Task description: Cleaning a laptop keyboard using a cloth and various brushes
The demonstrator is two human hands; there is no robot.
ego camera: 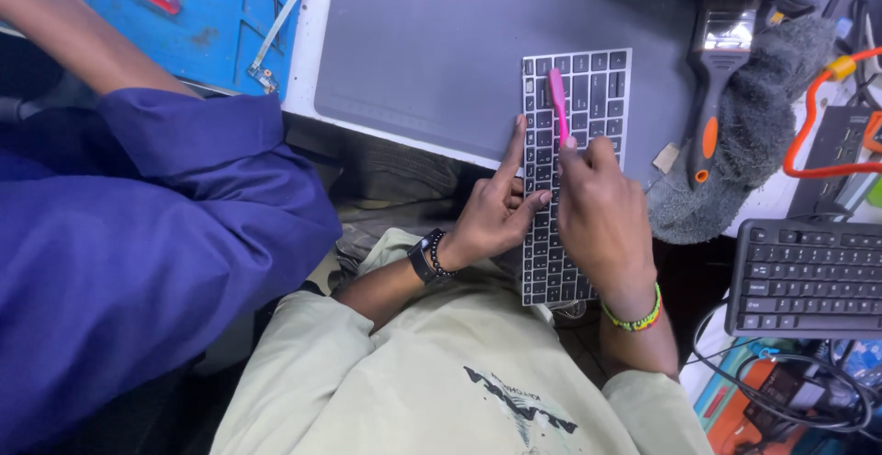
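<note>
Near the camera, left hand (496, 212) steadies the loose keyboard (570, 170) with fingers spread, right hand (602, 212) grips a pink pry tool (558, 101); key-levering step, next needs gentle pressure.

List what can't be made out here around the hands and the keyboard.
- Head view: the near end of the slim keyboard is covered by the left hand and right hand.
- The pink tool: its lower end is hidden in the right hand's fingers.
- Key legends: too small to read.
- The black keyboard: cut off by the right edge.
- The neighbouring person's blue sleeve: that person's hand lies outside the frame.
</note>
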